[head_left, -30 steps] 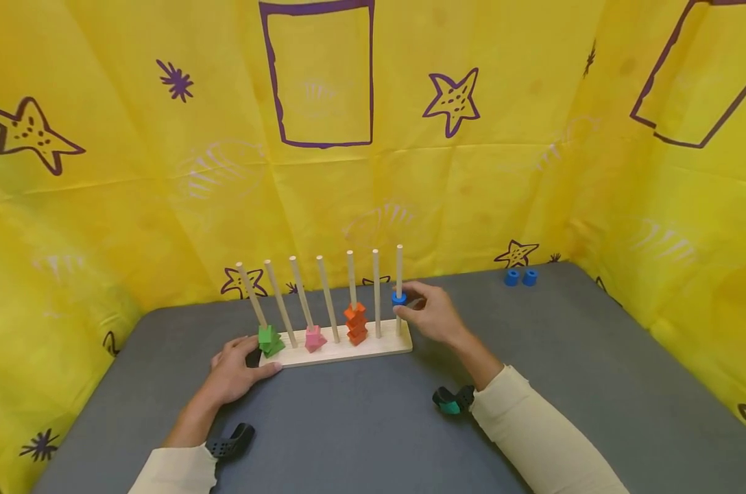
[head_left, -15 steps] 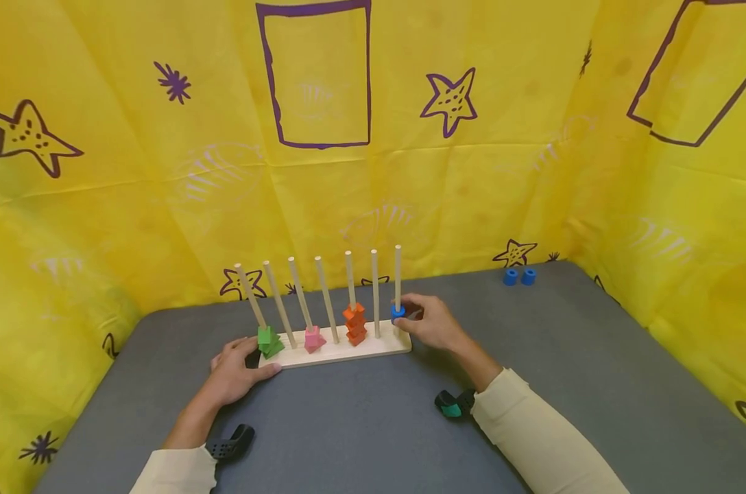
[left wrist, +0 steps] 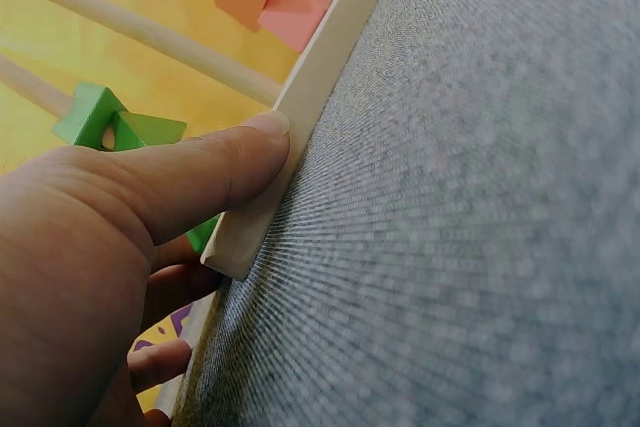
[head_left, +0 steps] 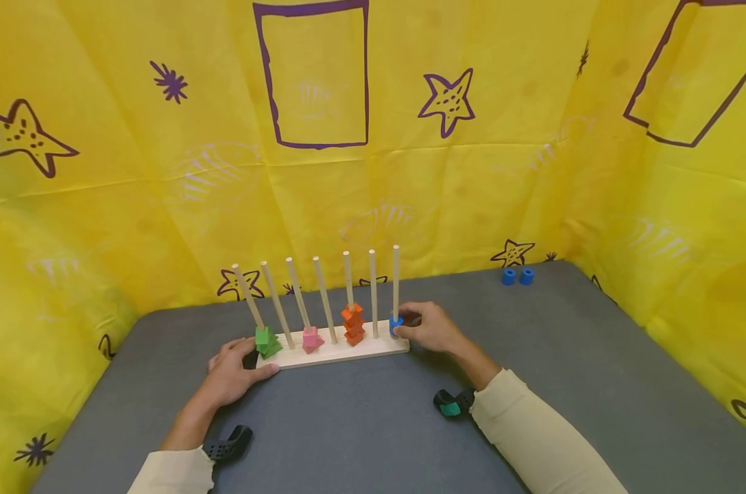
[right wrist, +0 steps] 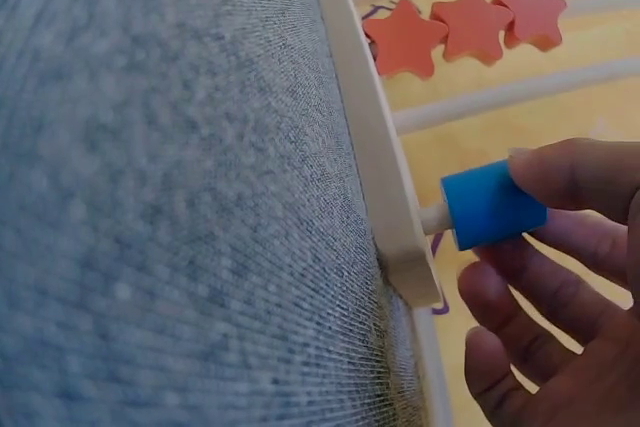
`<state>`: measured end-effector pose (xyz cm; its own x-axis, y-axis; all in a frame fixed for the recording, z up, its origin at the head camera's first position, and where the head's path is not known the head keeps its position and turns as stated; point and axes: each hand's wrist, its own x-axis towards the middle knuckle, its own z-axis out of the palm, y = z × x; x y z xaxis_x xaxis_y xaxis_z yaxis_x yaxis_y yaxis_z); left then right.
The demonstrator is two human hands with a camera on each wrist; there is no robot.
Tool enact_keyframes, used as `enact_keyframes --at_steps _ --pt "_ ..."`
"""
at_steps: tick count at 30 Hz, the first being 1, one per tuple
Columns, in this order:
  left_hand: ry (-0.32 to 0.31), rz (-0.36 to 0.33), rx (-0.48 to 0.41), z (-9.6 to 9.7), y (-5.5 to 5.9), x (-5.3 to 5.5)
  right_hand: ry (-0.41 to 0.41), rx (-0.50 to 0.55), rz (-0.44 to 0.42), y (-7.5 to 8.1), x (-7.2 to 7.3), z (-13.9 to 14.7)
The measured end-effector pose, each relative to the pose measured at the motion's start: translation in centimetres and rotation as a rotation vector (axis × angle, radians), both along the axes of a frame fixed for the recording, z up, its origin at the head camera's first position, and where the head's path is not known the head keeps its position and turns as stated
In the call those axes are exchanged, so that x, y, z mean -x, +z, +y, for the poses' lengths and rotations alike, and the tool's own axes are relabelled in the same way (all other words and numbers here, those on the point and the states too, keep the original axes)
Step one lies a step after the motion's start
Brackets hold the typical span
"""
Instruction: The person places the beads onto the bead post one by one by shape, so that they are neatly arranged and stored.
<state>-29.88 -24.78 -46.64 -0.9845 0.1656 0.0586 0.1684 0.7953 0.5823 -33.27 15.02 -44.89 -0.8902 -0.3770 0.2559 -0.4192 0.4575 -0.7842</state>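
Observation:
A wooden peg board (head_left: pixel 342 353) with a row of upright pegs stands on the table. My left hand (head_left: pixel 230 370) holds its left end, thumb along the front edge and fingers behind. At the rightmost peg, my right hand (head_left: pixel 433 327) pinches a blue cylinder bead (right wrist: pixel 490 205) between thumb and fingers. The bead is threaded on the peg, with a short length of bare peg showing between it and the base in the right wrist view. Green blocks (head_left: pixel 267 342) sit on the leftmost peg, pink blocks (head_left: pixel 312 339) on another, and orange star beads (head_left: pixel 353 324) are stacked on a third.
Two more blue cylinder beads (head_left: pixel 518 276) stand at the back right of the grey table (head_left: pixel 348 425). A yellow patterned cloth (head_left: pixel 472 192) hangs close behind the table and along both sides.
My right hand has slid the blue bead down the rightmost peg, from partway up to close above the base. The left hand has stayed on the board's end.

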Motion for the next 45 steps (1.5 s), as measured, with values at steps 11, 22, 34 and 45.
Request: enact_keyframes --at_steps 11,22,34,45 --pt "0.001 -0.002 0.009 0.0 0.1 0.0 -0.076 0.103 0.049 2.5 0.0 2.4" --pt "-0.017 0.017 -0.003 0.2 -0.3 -0.1 -0.221 0.162 0.125 5.6 0.3 7.0" --pt "0.001 0.010 0.006 0.0 -0.1 0.1 -0.430 0.173 0.222 6.3 1.1 11.7" --pt "0.025 -0.030 0.007 0.3 0.4 -0.3 -0.541 0.047 0.020 2.2 3.8 16.1"
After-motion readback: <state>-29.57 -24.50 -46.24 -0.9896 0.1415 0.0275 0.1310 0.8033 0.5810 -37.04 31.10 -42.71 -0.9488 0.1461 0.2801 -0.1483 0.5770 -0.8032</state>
